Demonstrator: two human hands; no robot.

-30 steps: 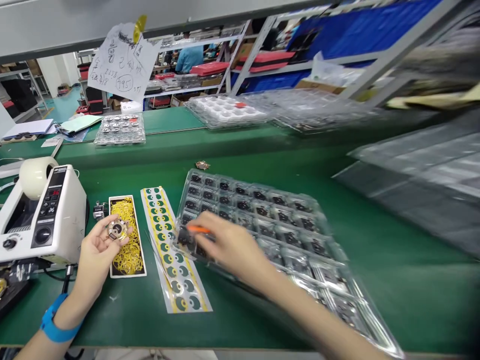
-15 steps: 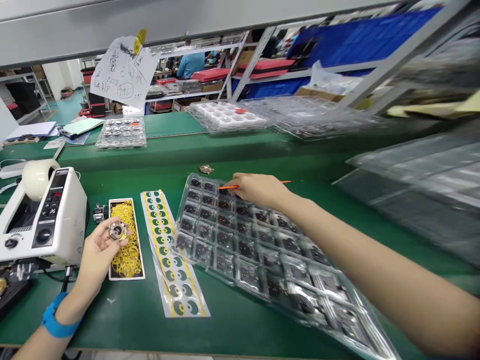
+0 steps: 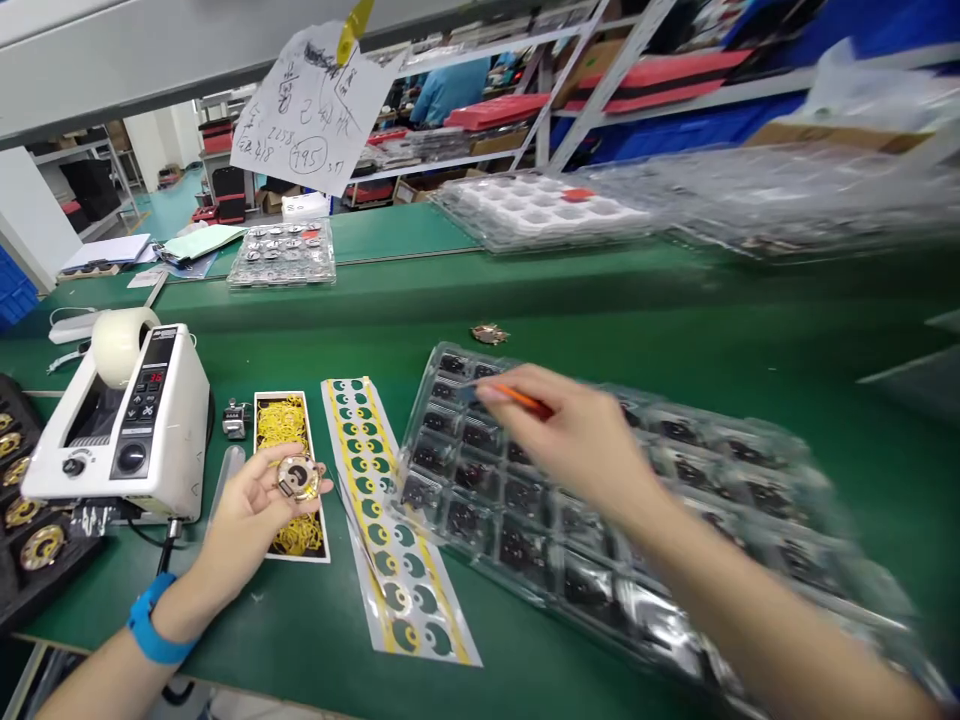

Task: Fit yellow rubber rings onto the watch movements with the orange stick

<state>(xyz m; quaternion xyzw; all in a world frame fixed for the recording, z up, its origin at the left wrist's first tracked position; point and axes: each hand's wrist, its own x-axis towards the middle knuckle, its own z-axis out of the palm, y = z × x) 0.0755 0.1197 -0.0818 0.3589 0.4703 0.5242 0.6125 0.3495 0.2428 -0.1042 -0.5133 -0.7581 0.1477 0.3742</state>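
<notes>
My left hand [image 3: 244, 520], a blue band on its wrist, pinches a round gold-rimmed part [image 3: 298, 478] with a dark centre, like a watch module. It is held over a narrow white box [image 3: 325, 545] filled with thin yellow rings [image 3: 281, 422]. The fingers of my right hand [image 3: 577, 425] are closed on a slim orange pen-like tool [image 3: 525, 399]. Its tip points left, over the far left cells of a clear plastic tray [image 3: 469, 565] that has dark parts in its compartments. Whether the tip touches a part, I cannot tell. My right forearm covers some of the tray.
A sheet of yellow-and-white stickers [image 3: 390, 560] with tweezers on it lies between box and tray. Left are a tape dispenser [image 3: 180, 400], a small counter [image 3: 235, 420] and a dark tray of gold rings [image 3: 43, 547]. A loose metallic part [image 3: 490, 334] lies behind the tray.
The whole scene has shifted right as my head turned left. My right hand has moved towards the tray's far left corner, and the orange tool's angle has changed. My left hand still holds the round part.
</notes>
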